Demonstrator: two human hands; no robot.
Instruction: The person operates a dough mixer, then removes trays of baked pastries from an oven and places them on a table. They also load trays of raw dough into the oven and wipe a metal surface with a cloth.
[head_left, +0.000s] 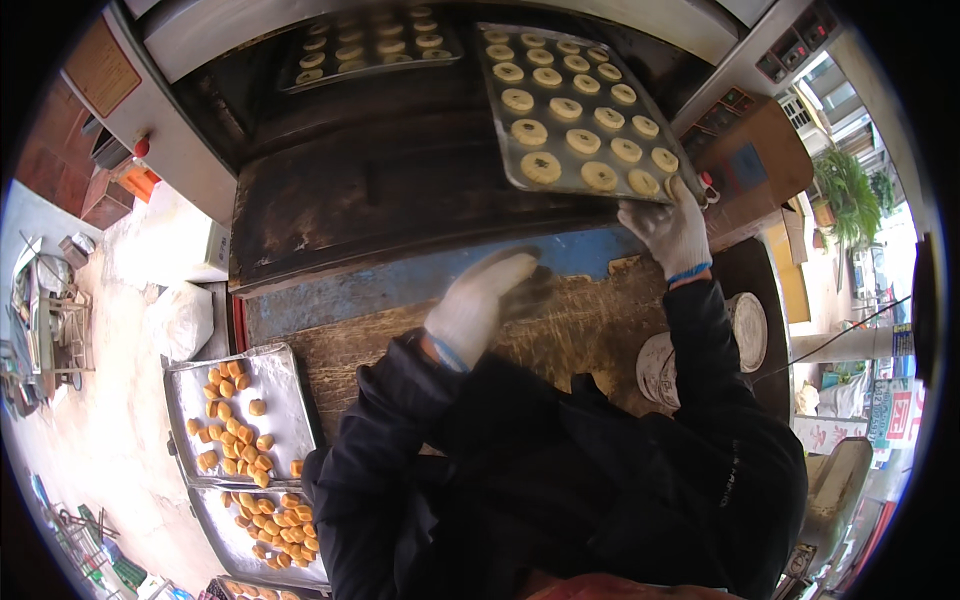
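Observation:
My right hand (670, 227), in a white knit work glove with a blue cuff, grips the near right corner of a metal baking tray (529, 182). Rows of round, flat pale pastries (583, 141) with dark marks on top fill that tray, which lies at the right side of an oven's mouth. My left hand (484, 296), gloved alike and blurred, is held apart from the tray above a worn wooden work surface (375, 337). It holds nothing that I can see, and its fingers are partly blurred. Deeper in the oven, at left, sits a second tray of similar pastries (349, 52).
The oven's dark sill (360, 202) runs in front of the chamber. At lower left, two metal trays (281, 390) hold small golden-brown baked pieces (238, 442). White buckets (658, 367) stand beside my right arm. A cardboard box (757, 169) is right of the oven.

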